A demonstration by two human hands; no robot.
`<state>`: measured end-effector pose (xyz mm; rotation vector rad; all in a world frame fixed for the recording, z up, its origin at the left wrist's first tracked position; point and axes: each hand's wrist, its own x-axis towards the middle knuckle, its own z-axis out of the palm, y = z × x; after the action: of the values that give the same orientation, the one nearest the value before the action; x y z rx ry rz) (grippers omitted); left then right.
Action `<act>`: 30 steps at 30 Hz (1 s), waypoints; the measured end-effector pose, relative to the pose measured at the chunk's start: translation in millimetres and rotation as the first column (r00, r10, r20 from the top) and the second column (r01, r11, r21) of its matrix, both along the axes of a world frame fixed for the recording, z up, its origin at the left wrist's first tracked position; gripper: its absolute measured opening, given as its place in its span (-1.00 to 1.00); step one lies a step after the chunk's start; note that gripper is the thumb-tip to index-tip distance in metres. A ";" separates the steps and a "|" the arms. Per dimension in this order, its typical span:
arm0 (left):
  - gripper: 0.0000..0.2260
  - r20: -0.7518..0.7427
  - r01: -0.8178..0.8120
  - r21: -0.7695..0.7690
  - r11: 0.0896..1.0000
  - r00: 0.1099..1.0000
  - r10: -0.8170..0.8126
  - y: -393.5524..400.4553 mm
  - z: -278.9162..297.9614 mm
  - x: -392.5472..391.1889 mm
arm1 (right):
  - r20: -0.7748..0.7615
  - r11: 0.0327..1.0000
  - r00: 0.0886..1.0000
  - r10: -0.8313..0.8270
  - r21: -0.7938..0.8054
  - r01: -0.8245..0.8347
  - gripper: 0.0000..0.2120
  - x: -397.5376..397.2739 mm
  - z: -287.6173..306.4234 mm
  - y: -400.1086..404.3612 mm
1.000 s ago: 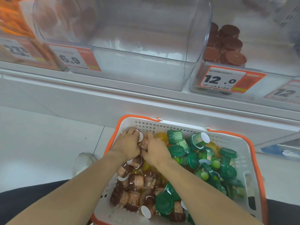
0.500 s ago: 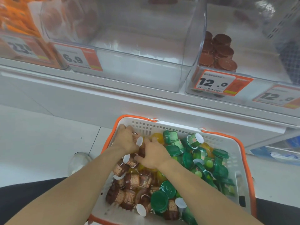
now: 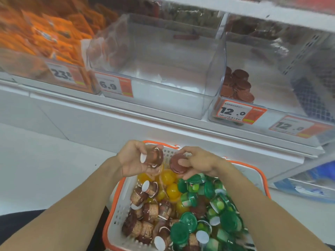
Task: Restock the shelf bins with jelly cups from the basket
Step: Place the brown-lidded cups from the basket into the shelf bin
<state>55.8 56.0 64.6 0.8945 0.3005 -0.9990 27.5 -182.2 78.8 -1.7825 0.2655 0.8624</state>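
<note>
A white basket with an orange rim (image 3: 116, 209) sits low in front of me, full of brown, yellow and green jelly cups (image 3: 188, 221). My left hand (image 3: 130, 160) holds brown jelly cups (image 3: 153, 157) above the basket's far edge. Beside it, my right hand (image 3: 201, 163) grips another brown cup (image 3: 178, 163), lid facing me. On the shelf above, the clear middle bin (image 3: 163, 98) tagged 6.9 looks empty. The clear bin to its right (image 3: 272, 91), tagged 12.0, has several brown cups (image 3: 237, 86) stacked at its left side.
A bin of orange packets (image 3: 45, 40) tagged 23 stands at the shelf's left. The white shelf front (image 3: 126, 124) runs between the bins and the basket. Pale floor (image 3: 36, 169) lies to the left. A blue and white package (image 3: 308, 187) lies low on the right.
Both hands have risen out of the basket, each holding brown cups. The view has tilted up, showing more of the shelf.
</note>
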 end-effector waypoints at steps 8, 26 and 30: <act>-0.33 0.210 0.459 0.266 0.848 0.831 -0.516 -46.2 111.4 -0.6 | 0.020 0.913 1.000 -0.008 0.408 -0.001 -0.64 -4.4 126.9 -46.8; -0.59 0.426 0.166 0.142 0.976 0.880 -0.212 -153.5 186.9 -27.4 | 0.240 0.836 0.862 -0.447 0.456 0.306 -0.64 -20.1 182.5 -97.5; -0.57 0.428 0.144 0.116 0.983 0.886 -0.180 -158.4 190.7 -18.6 | 0.336 0.862 0.846 -0.414 0.444 0.245 -0.60 -13.7 185.3 -100.2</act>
<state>37.2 -102.5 255.3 1.2060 -0.1199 -0.9126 13.8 -282.5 264.1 -1.4413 0.1070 0.2338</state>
